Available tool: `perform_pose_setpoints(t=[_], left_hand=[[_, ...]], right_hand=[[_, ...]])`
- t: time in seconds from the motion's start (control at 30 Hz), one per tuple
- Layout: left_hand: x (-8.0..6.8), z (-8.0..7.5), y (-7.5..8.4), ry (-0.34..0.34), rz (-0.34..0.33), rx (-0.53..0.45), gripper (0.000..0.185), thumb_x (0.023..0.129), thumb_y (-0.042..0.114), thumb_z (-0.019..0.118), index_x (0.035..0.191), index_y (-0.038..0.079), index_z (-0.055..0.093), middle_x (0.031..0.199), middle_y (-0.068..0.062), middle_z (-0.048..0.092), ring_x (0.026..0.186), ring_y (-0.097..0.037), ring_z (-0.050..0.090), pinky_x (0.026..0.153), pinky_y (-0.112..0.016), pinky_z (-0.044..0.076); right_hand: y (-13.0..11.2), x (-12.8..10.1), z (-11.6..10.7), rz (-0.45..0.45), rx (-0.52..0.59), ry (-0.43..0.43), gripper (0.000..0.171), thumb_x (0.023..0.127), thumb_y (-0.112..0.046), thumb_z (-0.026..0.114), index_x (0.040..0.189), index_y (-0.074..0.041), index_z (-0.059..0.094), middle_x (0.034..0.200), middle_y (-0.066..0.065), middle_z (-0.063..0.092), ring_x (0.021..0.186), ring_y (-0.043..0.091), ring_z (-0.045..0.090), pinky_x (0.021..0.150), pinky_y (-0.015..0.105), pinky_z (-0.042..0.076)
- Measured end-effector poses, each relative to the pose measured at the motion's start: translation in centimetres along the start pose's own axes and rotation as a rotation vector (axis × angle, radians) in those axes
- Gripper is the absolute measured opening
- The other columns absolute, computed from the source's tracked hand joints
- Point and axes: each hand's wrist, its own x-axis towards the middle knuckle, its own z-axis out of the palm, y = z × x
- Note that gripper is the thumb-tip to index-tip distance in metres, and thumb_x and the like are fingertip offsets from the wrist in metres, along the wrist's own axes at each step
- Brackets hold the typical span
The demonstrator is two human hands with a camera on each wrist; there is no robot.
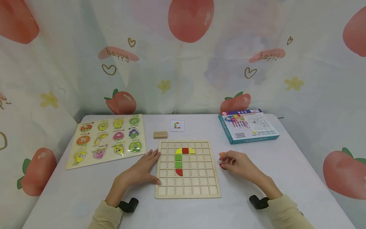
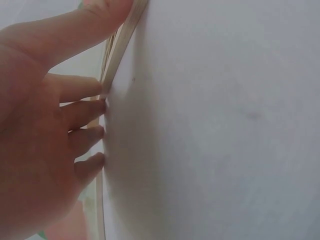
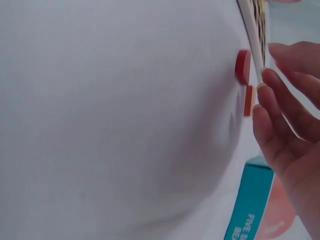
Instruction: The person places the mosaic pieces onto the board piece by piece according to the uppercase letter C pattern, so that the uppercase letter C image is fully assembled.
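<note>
Your left hand (image 1: 143, 168) lies flat, fingers straight, against the grid board (image 1: 187, 190) at its 9 o'clock edge; keep it braced. Your right hand (image 1: 238, 163) curls loosely over the orange piece (image 1: 221, 155) and red piece (image 1: 222, 166) on the table (image 1: 286, 178) at 3 o'clock; pinch one cleanly.

A child's play corner at home, it seems: wooden puzzle boards (image 1: 107, 140) on a white desk (image 1: 286, 178), a strawberry-print "happy" curtain (image 1: 183, 57) hanging behind the desk.
</note>
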Motion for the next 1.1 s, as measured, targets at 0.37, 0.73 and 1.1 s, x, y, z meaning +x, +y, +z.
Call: perform_pose_setpoints(t=[0.37, 0.73, 1.1], left_hand=[[0.0, 0.0, 0.0, 0.002, -0.006, 0.001, 0.114, 0.074, 0.035, 0.092, 0.162, 0.002, 0.027, 0.172, -0.014, 0.018, 0.160, -0.039, 0.008, 0.128, -0.059, 0.013], [0.1, 0.0, 0.0, 0.000, -0.005, -0.008, 0.113, 0.075, 0.035, 0.092, 0.162, 0.002, 0.027, 0.172, -0.013, 0.017, 0.160, -0.038, 0.007, 0.129, -0.058, 0.011], [0.5, 0.6, -0.8, 0.015, 0.001, 0.010, 0.116, 0.073, 0.039, 0.092, 0.163, 0.007, 0.026, 0.173, -0.008, 0.016, 0.161, -0.033, 0.006, 0.130, -0.055, 0.012]], right_hand=[[1.2, 0.0, -0.2, 0.119, -0.003, -0.058, 0.023, 0.088, -0.009, 0.078, 0.110, -0.006, 0.075, 0.096, 0.000, 0.069, 0.086, 0.016, 0.057, 0.072, 0.022, 0.051], [1.2, 0.1, 0.0, 0.130, -0.018, -0.078, 0.018, 0.086, -0.009, 0.080, 0.103, -0.009, 0.075, 0.095, 0.000, 0.067, 0.082, 0.015, 0.054, 0.068, 0.020, 0.049], [0.9, 0.1, -0.2, 0.136, -0.002, -0.092, 0.015, 0.089, -0.012, 0.078, 0.103, -0.009, 0.073, 0.093, -0.001, 0.066, 0.082, 0.015, 0.055, 0.069, 0.020, 0.050]])
